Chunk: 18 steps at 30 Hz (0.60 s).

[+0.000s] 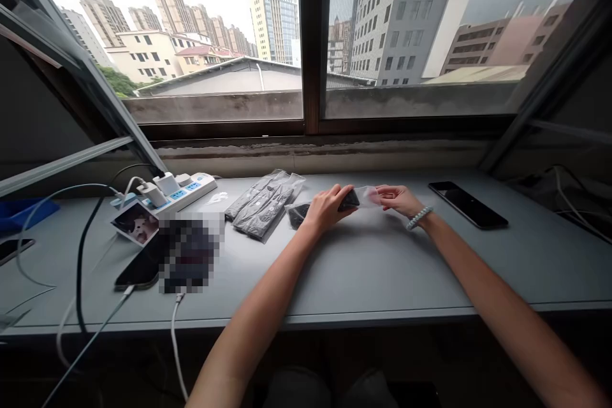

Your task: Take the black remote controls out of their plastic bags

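A wide, dark-framed glass window (312, 44) faces a tall grey building (406, 19). Daylight falls on a long, smooth grey tabletop (382, 274).

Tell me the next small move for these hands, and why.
Probably have the right hand gently draw the clear plastic end straight: it holds that end, which extends beyond the dark packet, while the left hand grips the packet and could steady it.
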Each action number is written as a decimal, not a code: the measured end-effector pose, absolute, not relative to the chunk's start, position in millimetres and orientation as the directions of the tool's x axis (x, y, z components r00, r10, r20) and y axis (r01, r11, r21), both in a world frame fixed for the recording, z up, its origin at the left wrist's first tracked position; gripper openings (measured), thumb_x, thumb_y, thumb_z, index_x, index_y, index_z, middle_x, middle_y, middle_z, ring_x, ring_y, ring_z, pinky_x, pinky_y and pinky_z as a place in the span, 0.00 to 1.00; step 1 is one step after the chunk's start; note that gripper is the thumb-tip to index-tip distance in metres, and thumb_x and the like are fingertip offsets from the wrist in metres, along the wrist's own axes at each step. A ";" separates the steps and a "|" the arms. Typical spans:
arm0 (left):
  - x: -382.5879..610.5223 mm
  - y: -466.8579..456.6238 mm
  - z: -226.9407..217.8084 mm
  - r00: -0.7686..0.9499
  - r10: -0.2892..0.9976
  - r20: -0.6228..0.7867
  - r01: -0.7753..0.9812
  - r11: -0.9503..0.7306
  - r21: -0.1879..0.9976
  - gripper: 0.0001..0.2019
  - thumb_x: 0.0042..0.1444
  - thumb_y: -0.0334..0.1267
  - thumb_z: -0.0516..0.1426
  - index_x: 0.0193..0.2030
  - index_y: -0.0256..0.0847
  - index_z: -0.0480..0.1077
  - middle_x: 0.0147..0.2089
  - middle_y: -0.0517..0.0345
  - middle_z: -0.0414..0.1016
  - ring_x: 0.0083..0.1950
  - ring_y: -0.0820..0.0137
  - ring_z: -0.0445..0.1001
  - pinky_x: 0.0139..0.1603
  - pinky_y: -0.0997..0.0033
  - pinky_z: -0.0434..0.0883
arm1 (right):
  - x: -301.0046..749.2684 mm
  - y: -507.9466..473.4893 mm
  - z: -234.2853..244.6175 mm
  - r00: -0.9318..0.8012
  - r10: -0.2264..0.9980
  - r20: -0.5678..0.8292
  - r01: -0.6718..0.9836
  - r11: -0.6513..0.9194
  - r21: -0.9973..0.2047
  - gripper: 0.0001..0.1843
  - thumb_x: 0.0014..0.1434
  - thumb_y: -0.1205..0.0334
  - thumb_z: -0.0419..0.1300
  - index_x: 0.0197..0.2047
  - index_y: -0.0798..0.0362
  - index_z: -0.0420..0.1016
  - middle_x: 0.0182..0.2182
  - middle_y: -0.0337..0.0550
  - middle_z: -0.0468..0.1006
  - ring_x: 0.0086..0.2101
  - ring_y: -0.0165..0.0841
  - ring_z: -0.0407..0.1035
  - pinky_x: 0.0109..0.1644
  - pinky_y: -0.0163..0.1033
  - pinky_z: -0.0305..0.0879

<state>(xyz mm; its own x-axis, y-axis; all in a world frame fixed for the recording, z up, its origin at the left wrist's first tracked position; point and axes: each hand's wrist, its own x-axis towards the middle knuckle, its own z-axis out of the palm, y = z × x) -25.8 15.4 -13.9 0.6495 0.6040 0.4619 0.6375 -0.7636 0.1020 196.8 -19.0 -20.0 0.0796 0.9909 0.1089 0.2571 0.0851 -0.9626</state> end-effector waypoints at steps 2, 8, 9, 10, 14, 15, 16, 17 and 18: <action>-28.7 16.7 -13.8 0.641 0.603 0.475 0.647 -0.757 0.087 0.24 0.57 0.53 0.53 0.57 0.45 0.61 0.44 0.55 0.70 0.42 0.65 0.74 0.42 0.71 0.67 | 195.5 -18.3 -19.9 0.053 0.986 0.158 0.227 0.143 -0.963 0.20 0.35 0.50 0.70 0.31 0.53 0.80 0.43 0.47 0.75 0.34 0.32 0.69 0.27 0.32 0.63; -30.8 11.9 -11.4 0.659 0.569 0.492 0.638 -0.769 0.035 0.25 0.56 0.54 0.54 0.57 0.45 0.62 0.43 0.56 0.70 0.42 0.66 0.73 0.43 0.70 0.68 | 180.7 -18.7 -18.9 -0.074 0.985 0.156 0.273 0.171 -0.947 0.23 0.40 0.46 0.66 0.36 0.53 0.81 0.33 0.45 0.78 0.30 0.31 0.67 0.24 0.32 0.63; -30.0 9.8 -10.5 0.668 0.557 0.493 0.633 -0.774 0.016 0.25 0.56 0.54 0.54 0.57 0.45 0.62 0.43 0.56 0.70 0.41 0.66 0.73 0.43 0.70 0.68 | 178.6 -18.4 -19.6 -0.081 0.984 0.155 0.278 0.172 -0.945 0.23 0.41 0.45 0.66 0.36 0.53 0.81 0.32 0.45 0.78 0.30 0.32 0.68 0.24 0.32 0.62; -29.1 7.4 -9.7 0.678 0.544 0.494 0.628 -0.778 -0.006 0.25 0.56 0.54 0.53 0.57 0.45 0.62 0.43 0.56 0.70 0.41 0.66 0.73 0.43 0.69 0.68 | 177.0 -18.0 -20.3 -0.085 0.984 0.159 0.279 0.177 -0.944 0.24 0.41 0.44 0.65 0.36 0.53 0.81 0.31 0.45 0.78 0.29 0.32 0.68 0.24 0.32 0.62; -25.9 -1.1 -6.0 0.689 0.507 0.517 0.629 -0.774 -0.080 0.25 0.57 0.52 0.53 0.59 0.45 0.60 0.42 0.55 0.70 0.40 0.66 0.72 0.43 0.68 0.68 | 174.0 -16.0 -20.3 -0.095 0.984 0.152 0.264 0.173 -0.949 0.27 0.40 0.39 0.64 0.31 0.56 0.80 0.26 0.46 0.77 0.27 0.32 0.68 0.22 0.32 0.61; -25.8 -2.2 -5.1 0.685 0.505 0.526 0.635 -0.767 -0.091 0.25 0.58 0.51 0.53 0.59 0.45 0.60 0.42 0.55 0.70 0.40 0.66 0.72 0.43 0.68 0.68 | 173.3 -15.8 -19.6 -0.104 0.984 0.143 0.261 0.166 -0.951 0.27 0.40 0.39 0.63 0.29 0.57 0.79 0.25 0.46 0.76 0.27 0.32 0.68 0.22 0.32 0.61; -25.9 -2.9 -4.1 0.681 0.504 0.532 0.641 -0.761 -0.099 0.25 0.58 0.50 0.54 0.60 0.46 0.59 0.42 0.56 0.70 0.40 0.66 0.72 0.43 0.68 0.68 | 172.2 -15.7 -18.7 -0.110 0.984 0.140 0.260 0.164 -0.951 0.27 0.41 0.39 0.63 0.29 0.57 0.79 0.25 0.46 0.76 0.26 0.32 0.68 0.22 0.31 0.60; -26.5 -3.1 -3.1 0.680 0.503 0.533 0.644 -0.758 -0.108 0.25 0.57 0.48 0.55 0.61 0.47 0.58 0.42 0.56 0.70 0.40 0.66 0.72 0.42 0.67 0.68 | 170.8 -15.8 -17.9 -0.113 0.983 0.144 0.262 0.169 -0.950 0.27 0.41 0.39 0.63 0.30 0.57 0.79 0.25 0.46 0.76 0.26 0.31 0.67 0.22 0.31 0.60; -27.3 -3.0 -1.9 0.686 0.500 0.529 0.642 -0.757 -0.118 0.26 0.57 0.47 0.56 0.61 0.48 0.58 0.42 0.56 0.70 0.40 0.66 0.71 0.42 0.67 0.68 | 169.2 -15.9 -17.3 -0.110 0.982 0.153 0.265 0.178 -0.948 0.26 0.41 0.40 0.64 0.32 0.57 0.79 0.26 0.45 0.76 0.26 0.30 0.67 0.22 0.31 0.59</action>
<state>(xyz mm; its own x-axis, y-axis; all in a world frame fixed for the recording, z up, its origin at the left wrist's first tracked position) -27.3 -3.0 -1.9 0.6859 0.4997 0.5290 0.6424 -0.7573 -0.1176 169.2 -15.9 -17.3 -0.1098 0.9821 0.1533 0.2652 0.1776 -0.9477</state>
